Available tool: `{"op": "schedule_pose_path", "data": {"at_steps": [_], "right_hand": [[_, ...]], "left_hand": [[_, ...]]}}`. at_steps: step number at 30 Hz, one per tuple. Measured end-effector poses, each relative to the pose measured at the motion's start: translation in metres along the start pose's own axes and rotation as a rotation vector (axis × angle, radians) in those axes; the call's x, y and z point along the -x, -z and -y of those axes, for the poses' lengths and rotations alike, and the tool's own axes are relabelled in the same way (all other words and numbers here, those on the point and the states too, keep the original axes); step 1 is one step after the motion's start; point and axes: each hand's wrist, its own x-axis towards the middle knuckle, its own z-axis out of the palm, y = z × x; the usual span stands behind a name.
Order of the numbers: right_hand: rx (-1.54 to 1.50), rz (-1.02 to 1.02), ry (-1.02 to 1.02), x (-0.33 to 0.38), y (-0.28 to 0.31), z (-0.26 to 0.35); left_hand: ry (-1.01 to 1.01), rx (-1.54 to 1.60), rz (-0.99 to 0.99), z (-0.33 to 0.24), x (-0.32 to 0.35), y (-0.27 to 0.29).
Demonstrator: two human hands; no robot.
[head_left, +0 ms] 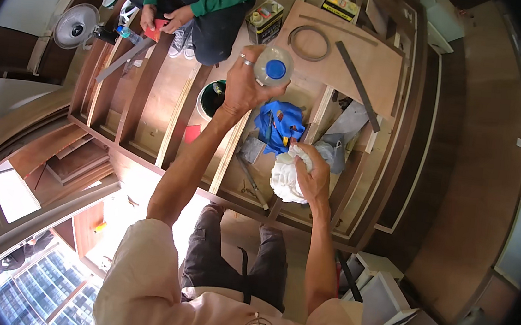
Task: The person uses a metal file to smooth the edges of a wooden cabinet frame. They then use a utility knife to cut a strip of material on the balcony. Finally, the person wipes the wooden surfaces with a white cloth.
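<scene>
Dark wooden framework with pale cross slats (181,113) spreads beneath the hands, its compartments serving as resting places for small items. On the left hand (247,85), the fingers are parted to a bottle's width and curl round the side of a clear plastic bottle with a blue cap (275,69); the cap faces the camera, seemingly so the bottle stays near upright. The right hand (313,179) has its fingers closed into a crumpled white cloth (287,178), bunched probably because soft fabric is easier to grip gathered; some fingertips are hidden. Both things are held above the framework, the bottle farther out than the cloth.

Near the right hand lies a heaped blue fabric bag (279,126), apparently set down loosely. Left of the bottle, a dark round bucket (210,101) sits between slats, which may keep it from sliding. Beyond, a flat brown plywood sheet (375,63) bridges the framework, giving a thin dark ring (292,38) level support. Opposite, a seated co-worker in green (223,0) holds a small red piece (154,29).
</scene>
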Motion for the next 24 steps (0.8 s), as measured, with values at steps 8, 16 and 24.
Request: {"op": "schedule_pose_path", "data": {"at_steps": [8,16,24], "right_hand": [[-0.202,-0.14,-0.091,0.05,-0.01,0.113],[-0.001,-0.185,0.183,0.054,-0.007,0.248],[0.206,-0.222,0.543,0.071,-0.025,0.366]], "left_hand": [[0.181,0.167,0.103,-0.097,-0.009,0.106],[0.127,0.197,0.165,-0.164,0.013,0.203],[0.003,0.123,0.054,-0.19,0.032,0.267]]}}
